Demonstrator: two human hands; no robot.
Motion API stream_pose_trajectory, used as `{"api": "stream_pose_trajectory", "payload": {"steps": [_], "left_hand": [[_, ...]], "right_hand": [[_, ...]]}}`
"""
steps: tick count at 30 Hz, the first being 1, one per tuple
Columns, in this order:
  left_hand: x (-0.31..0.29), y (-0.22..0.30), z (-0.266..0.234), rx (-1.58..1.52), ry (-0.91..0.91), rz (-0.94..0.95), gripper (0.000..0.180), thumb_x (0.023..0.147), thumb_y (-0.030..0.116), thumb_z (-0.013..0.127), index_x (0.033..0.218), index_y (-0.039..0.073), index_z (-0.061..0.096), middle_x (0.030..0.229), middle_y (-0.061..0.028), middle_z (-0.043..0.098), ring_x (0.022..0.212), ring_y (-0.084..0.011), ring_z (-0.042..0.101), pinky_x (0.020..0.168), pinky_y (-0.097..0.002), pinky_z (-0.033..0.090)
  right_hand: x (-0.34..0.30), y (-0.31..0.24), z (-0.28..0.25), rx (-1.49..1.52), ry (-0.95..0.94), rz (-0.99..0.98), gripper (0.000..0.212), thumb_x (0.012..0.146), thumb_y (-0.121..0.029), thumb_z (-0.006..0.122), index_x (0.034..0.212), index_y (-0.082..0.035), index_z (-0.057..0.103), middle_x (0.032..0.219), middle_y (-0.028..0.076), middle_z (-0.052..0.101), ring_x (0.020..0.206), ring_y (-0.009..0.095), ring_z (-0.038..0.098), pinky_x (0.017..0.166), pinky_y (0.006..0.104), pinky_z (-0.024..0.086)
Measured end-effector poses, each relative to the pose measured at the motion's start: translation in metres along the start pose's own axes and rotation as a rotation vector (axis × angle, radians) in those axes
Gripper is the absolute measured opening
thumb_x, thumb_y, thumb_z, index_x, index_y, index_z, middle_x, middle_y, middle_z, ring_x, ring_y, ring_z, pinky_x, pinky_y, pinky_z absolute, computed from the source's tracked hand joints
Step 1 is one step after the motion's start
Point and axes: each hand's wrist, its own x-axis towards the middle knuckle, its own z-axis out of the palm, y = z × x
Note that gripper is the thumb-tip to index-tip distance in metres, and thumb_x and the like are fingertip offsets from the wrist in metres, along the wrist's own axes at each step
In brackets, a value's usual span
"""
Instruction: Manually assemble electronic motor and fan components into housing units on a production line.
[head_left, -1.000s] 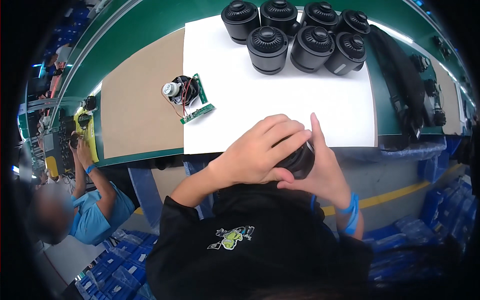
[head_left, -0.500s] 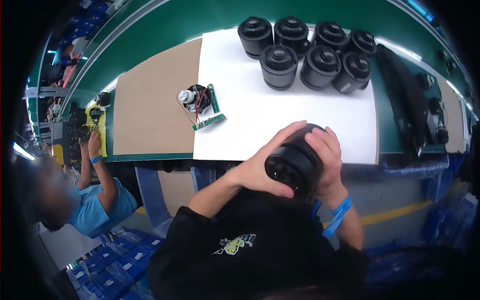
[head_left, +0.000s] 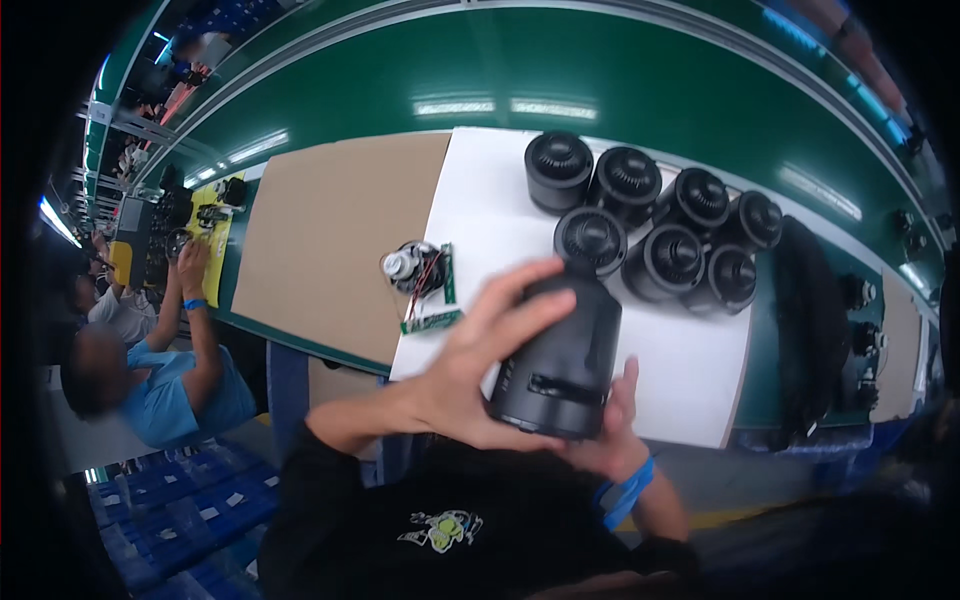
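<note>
Black canister (head_left: pixel 565 345) hangs over the bench's (head_left: pixel 650 80) near edge, the left hand (head_left: pixel 465 370) gripping its side, the right (head_left: pixel 608 440), fingers too hidden to judge, underneath, apparently for support.

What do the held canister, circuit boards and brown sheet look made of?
Black canister: plastic or coated metal, satin; soft sheen. Green circuit boards: probably fibreglass laminate, finish unclear; thin green strips. Brown sheet: likely cardboard or fibreboard, matte; even tan, no glare.

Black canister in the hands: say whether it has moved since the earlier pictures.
Yes, forward: the canister now shows mostly beyond the near edge of the white sheet.
</note>
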Motion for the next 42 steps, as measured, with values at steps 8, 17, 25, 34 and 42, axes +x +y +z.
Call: {"api": "stream_pose_trajectory", "payload": {"steps": [8, 17, 25, 34, 42], "left_hand": [[0.181, -0.204, -0.103, 0.724, 0.174, -0.144, 0.093, 0.062, 0.049, 0.082, 0.141, 0.019, 0.044, 0.144, -0.0218, 0.035, 0.124, -0.0416, 0.048, 0.102, -0.0437, 0.045], [0.192, -0.315, -0.122, 0.771, -0.047, -0.295, 0.101, 0.065, 0.051, 0.081, 0.147, 0.018, 0.033, 0.151, -0.0218, 0.025, 0.138, -0.0411, 0.028, 0.112, -0.0468, 0.031], [0.119, -0.225, -0.116, 0.807, 0.178, 0.121, 0.056, 0.080, 0.039, 0.073, 0.126, 0.009, 0.058, 0.127, -0.0116, 0.057, 0.124, -0.0322, 0.046, 0.104, -0.0416, 0.041], [-0.106, -0.050, -0.057, -0.473, 0.385, -0.173, 0.023, 0.089, 0.006, 0.062, 0.111, 0.000, 0.062, 0.101, -0.0099, 0.066, 0.088, -0.0155, 0.065, 0.072, -0.0268, 0.052], [-0.173, -0.021, 0.075, -1.452, -0.226, -0.371, 0.097, 0.083, 0.055, 0.069, 0.151, 0.003, 0.024, 0.148, -0.0144, 0.039, 0.133, -0.0242, 0.041, 0.104, -0.0389, 0.039]], "right_hand": [[0.018, 0.038, -0.067, 0.457, 0.355, 0.837, 0.079, 0.086, -0.012, 0.063, 0.149, 0.001, 0.017, 0.121, 0.022, 0.051, 0.096, 0.025, 0.058, 0.085, 0.0383, 0.049], [0.007, 0.060, -0.068, 1.200, 0.425, 0.967, 0.044, 0.098, -0.021, 0.052, 0.137, -0.004, 0.041, 0.093, 0.007, 0.055, 0.073, 0.019, 0.051, 0.064, 0.0308, 0.042], [0.015, 0.016, -0.042, 0.346, -0.070, 0.985, 0.056, 0.084, 0.001, 0.063, 0.136, 0.000, 0.041, 0.115, 0.015, 0.054, 0.096, 0.026, 0.058, 0.081, 0.0363, 0.049], [0.085, 0.034, 0.070, -0.261, 0.133, 0.775, 0.104, 0.074, -0.013, 0.081, 0.149, 0.002, 0.011, 0.143, 0.021, 0.038, 0.129, 0.034, 0.045, 0.103, 0.0421, 0.043], [0.065, 0.020, 0.080, -0.156, 0.225, 0.750, 0.104, 0.074, -0.011, 0.082, 0.148, 0.000, 0.010, 0.138, 0.025, 0.041, 0.123, 0.037, 0.050, 0.106, 0.0441, 0.041]]}}
